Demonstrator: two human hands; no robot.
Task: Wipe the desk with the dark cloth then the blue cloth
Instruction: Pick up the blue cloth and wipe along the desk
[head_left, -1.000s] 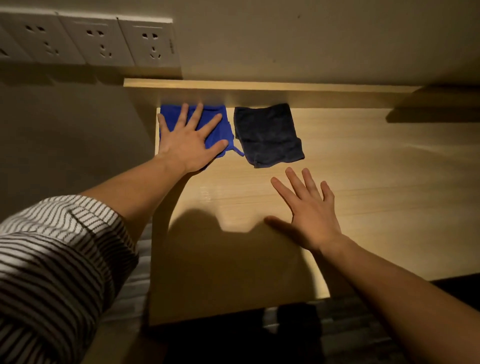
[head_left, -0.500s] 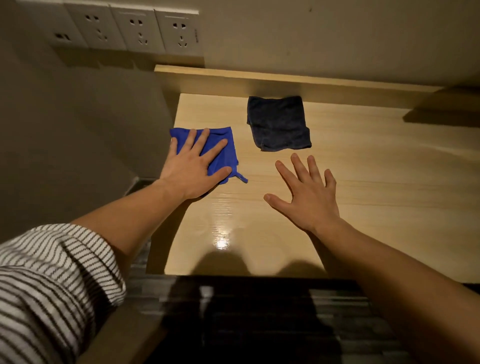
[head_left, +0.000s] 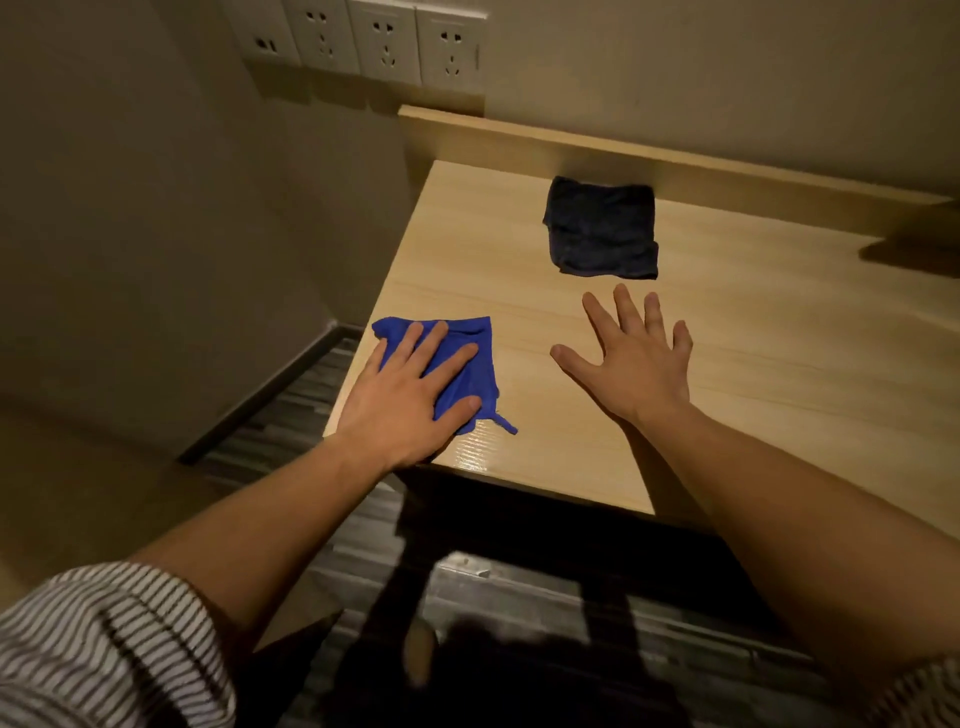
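A light wooden desk (head_left: 753, 364) fills the right half of the view. My left hand (head_left: 405, 395) lies flat with spread fingers on the blue cloth (head_left: 470, 364), pressing it onto the desk's near left corner. The dark cloth (head_left: 600, 228) rests folded near the desk's back ledge, untouched. My right hand (head_left: 631, 358) is spread flat on the bare desk just in front of the dark cloth, holding nothing.
A raised wooden ledge (head_left: 675, 166) runs along the back of the desk. Wall sockets (head_left: 384, 44) sit above the back left corner. The desk's left edge drops to a striped floor (head_left: 291, 431). A dark shadow lies on the far right.
My left hand has dragged the blue cloth from the back ledge toward the near left corner. The right hand stayed flat on the desk and the dark cloth did not move.
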